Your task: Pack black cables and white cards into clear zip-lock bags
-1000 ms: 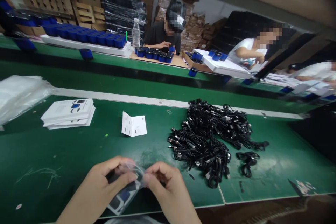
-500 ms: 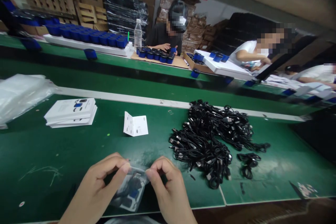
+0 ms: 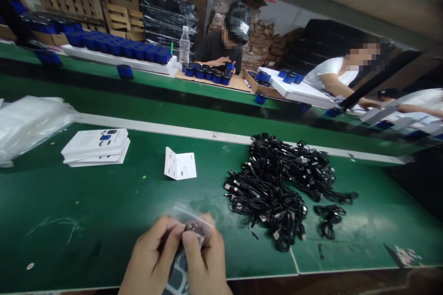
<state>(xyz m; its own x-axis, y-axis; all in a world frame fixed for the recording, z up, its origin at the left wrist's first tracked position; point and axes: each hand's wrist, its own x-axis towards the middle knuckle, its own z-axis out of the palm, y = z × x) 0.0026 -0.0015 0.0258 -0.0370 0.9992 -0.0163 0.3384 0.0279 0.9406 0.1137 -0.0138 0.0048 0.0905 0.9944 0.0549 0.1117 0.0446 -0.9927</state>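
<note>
My left hand (image 3: 152,258) and my right hand (image 3: 202,260) are pressed close together at the near edge of the green table (image 3: 104,203). Both pinch a small clear plastic bag (image 3: 192,219) that holds a black cable and a printed card. The bag's top sticks up above my fingertips. A big heap of coiled black cables (image 3: 277,184) lies to the right of my hands, with one separate coil (image 3: 328,219) beside it.
A folded white card (image 3: 180,165) stands ahead of my hands. A stack of white leaflets (image 3: 97,146) and a pile of clear bags (image 3: 27,122) lie at the left. Across the conveyor, three people work among blue round items (image 3: 117,48) and a water bottle (image 3: 184,47).
My hands have drawn together and turned the bag upright; before, they held it apart by its two top corners, lying flatter.
</note>
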